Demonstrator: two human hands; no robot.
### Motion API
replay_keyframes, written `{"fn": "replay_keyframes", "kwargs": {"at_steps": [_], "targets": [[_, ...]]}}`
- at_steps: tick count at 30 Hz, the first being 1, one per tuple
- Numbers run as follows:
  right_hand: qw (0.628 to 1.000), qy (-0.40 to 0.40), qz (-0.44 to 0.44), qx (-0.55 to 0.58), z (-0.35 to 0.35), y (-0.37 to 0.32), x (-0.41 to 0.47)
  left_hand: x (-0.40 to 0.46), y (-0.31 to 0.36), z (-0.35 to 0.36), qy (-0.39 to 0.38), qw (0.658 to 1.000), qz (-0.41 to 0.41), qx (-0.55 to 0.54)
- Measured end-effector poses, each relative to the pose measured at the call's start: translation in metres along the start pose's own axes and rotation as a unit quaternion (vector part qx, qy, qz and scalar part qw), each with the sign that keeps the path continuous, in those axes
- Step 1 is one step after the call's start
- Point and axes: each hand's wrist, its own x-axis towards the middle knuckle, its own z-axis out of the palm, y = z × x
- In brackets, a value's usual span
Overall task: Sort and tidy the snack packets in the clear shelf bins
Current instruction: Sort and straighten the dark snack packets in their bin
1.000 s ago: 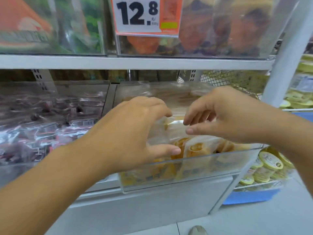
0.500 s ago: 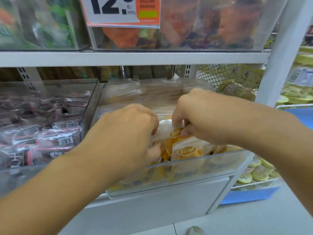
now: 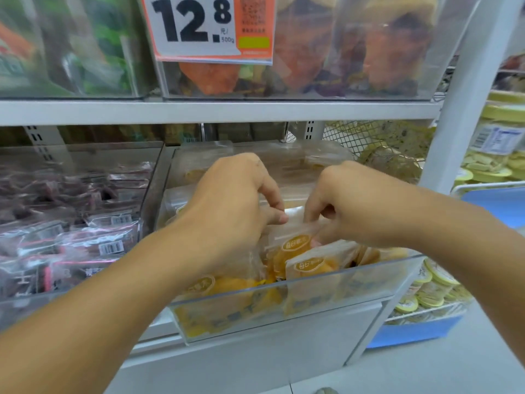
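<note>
- Clear acrylic formed the shelf bin [image 3: 298, 291] at the centre of the head view, its front lip running across at about 6 o'clock from the two hands.
- Inside it lay the yellow snack packets [image 3: 308, 265], loosely heaped and overlapping, some upright against the front wall and some tipped; each showed an oval gold label on a pale upper panel.
- Left hand [image 3: 235, 211] was down in the bin at 9 o'clock from the packets' tops, fingers curled and thumb pressed against a clear film edge, so its grip was narrow and pinching a packet.
- Right hand [image 3: 341, 206] sat at 3 o'clock, knuckles up, fingers curled onto the sealed top of the same cluster; its grip was likewise narrow and on film, though which exact packet it held could not be told.
- Judged from the crinkled, glossy film, these packets would handle as light, soft and slippery, bending rather than standing on their own.
- Best hold looked to be the flat sealed strip at the top, pinched between thumb and fingers, not the puffed body, which might crush the contents.
- Dark red packets [image 3: 85, 240] filled the neighbouring bin at 9 o'clock, well apart from the hands.
- Price card [image 3: 207, 27] reading 12.8 hung at 12 o'clock on the upper shelf [image 3: 216, 110].
</note>
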Motion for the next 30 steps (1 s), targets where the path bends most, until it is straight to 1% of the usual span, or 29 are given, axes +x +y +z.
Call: {"fn": "replay_keyframes", "kwargs": {"at_steps": [1, 3, 4, 5, 6, 8, 10, 11, 14, 15, 17, 19, 20, 21, 23, 24, 25, 27, 30], "targets": [[0.998, 0.012, -0.009, 0.067, -0.002, 0.004, -0.002, 0.003, 0.003, 0.0, -0.003, 1.0, 0.01, -0.012], [0.97, 0.08, -0.013, 0.228, -0.008, 0.015, -0.008, 0.007, 0.008, 0.003, -0.015, 0.999, 0.027, -0.026], [0.957, 0.115, -0.016, 0.266, -0.008, 0.019, -0.009, 0.008, 0.008, 0.004, -0.014, 0.999, 0.028, -0.027], [0.957, 0.133, -0.021, 0.256, -0.006, 0.02, -0.007, 0.008, 0.008, 0.005, -0.009, 0.999, 0.024, -0.028], [0.965, 0.132, -0.023, 0.224, -0.002, 0.019, -0.004, 0.008, 0.006, 0.005, -0.008, 0.999, 0.02, -0.033], [0.978, 0.109, -0.024, 0.178, 0.004, 0.016, 0.003, 0.006, 0.005, 0.003, -0.021, 0.999, 0.021, -0.045], [0.983, 0.091, -0.019, 0.16, 0.0, 0.017, 0.008, 0.002, 0.006, -0.001, -0.023, 0.998, 0.032, -0.04], [0.986, 0.082, -0.014, 0.145, -0.002, 0.018, 0.009, -0.001, 0.005, -0.005, -0.014, 0.999, 0.043, -0.02], [0.992, 0.078, -0.004, 0.104, 0.001, 0.017, 0.014, -0.01, 0.001, -0.018, 0.016, 0.992, 0.069, 0.101], [0.991, 0.076, -0.008, 0.109, 0.005, 0.016, 0.014, -0.012, -0.001, -0.023, 0.014, 0.99, 0.062, 0.125], [0.988, 0.079, -0.015, 0.131, 0.008, 0.015, 0.012, -0.013, -0.006, -0.03, -0.01, 0.992, 0.019, 0.127], [0.98, 0.116, -0.023, 0.159, 0.003, 0.013, 0.005, -0.012, -0.008, -0.03, -0.039, 0.993, -0.028, 0.111], [0.976, 0.132, -0.034, 0.17, 0.002, 0.009, 0.002, -0.011, -0.007, -0.028, -0.054, 0.991, -0.037, 0.116], [0.975, 0.132, -0.051, 0.17, 0.002, 0.002, 0.0, -0.009, -0.008, -0.026, -0.07, 0.989, -0.037, 0.129], [0.985, 0.079, -0.084, 0.131, 0.013, -0.014, 0.005, -0.009, -0.007, -0.023, -0.094, 0.983, -0.031, 0.154], [0.99, 0.045, -0.085, 0.106, 0.018, -0.019, 0.007, -0.011, -0.007, -0.022, -0.098, 0.982, -0.027, 0.162], [0.992, 0.03, -0.079, 0.089, 0.023, -0.02, 0.009, -0.014, -0.007, -0.022, -0.096, 0.981, -0.02, 0.168], [0.996, 0.025, -0.041, 0.079, 0.022, -0.016, 0.011, -0.023, -0.007, -0.022, -0.092, 0.98, -0.011, 0.179], [0.999, -0.015, 0.01, 0.038, 0.015, -0.012, 0.009, -0.034, -0.006, -0.024, -0.115, 0.975, -0.05, 0.184]]}}
